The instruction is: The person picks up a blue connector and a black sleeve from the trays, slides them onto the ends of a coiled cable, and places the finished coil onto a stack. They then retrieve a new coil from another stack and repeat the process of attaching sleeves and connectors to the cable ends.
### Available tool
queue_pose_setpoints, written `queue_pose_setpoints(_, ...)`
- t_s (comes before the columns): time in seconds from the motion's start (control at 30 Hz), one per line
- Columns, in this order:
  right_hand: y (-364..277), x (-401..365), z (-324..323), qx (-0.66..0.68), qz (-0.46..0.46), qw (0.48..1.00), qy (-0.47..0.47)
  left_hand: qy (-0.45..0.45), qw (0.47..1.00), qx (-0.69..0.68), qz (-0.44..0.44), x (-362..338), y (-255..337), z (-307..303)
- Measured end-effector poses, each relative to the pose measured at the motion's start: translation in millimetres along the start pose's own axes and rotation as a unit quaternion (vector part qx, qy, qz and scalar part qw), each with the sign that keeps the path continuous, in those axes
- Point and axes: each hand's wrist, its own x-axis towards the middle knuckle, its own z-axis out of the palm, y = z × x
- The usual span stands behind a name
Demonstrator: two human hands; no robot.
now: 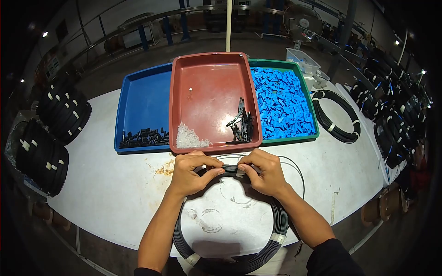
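Note:
A coil of black cable (280,214) lies on the white table, its lower edge reaching past the near side. White tape bands (278,238) wrap it at several spots. My left hand (191,172) pinches the top of the coil between thumb and fingers. Close beside it, my right hand (266,171) is closed on the same stretch, at a whitish tape band (240,172) partly hidden by the fingers. One loose strand of cable (302,177) arcs out to the right of the coil.
Beyond my hands stand a red tray (212,101) with clear and black small parts, a blue tray (145,101) with black pieces, and a green tray (294,139) full of blue connectors (281,103). Another coil (336,131) lies right; stacked coils (41,158) stand left.

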Motion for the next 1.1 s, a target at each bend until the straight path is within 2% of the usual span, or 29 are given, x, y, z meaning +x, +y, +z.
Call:
queue_pose_setpoints(0.13, -1, 1, -1, 0.022, -0.008, 1.0, -0.001, 0.014, 1.0, -0.009, -0.004, 0, -2, 1)
queue_pose_setpoints(0.2, 1, 2, -3, -0.011, -0.031, 0.999, -0.006, -0.018, 0.999, 0.02, 0.042, 3, 1, -1)
queue_pose_setpoints(0.27, -1, 2, -2, -0.043, -0.054, 0.998, -0.011, -0.01, 1.0, 0.006, 0.013, 1, 3, -1)
queue_pose_setpoints(0.33, -8, 2, -1, 0.038, 0.039, 0.999, -0.004, -0.003, 1.0, -0.007, -0.015, 0, 2, -1)
queue_pose_setpoints(0.5, -8, 1, -1, 0.03, 0.025, 0.999, -0.001, 0.003, 0.999, -0.035, 0.014, 0, -2, 0)
queue_pose_setpoints(0.77, -7, 1, -1, 0.033, 0.023, 0.999, -0.019, -0.01, 0.999, -0.036, 0.004, 2, 3, -2)
queue_pose_setpoints(0.93, -12, 1, -3, 0.042, 0.061, 0.997, -0.031, -0.012, 0.998, -0.058, -0.002, 2, 4, -3)
queue_pose_setpoints(1.1, -14, 1, -2, 0.029, 0.039, 0.998, -0.025, -0.009, 0.998, -0.064, 0.017, 1, 1, 0)
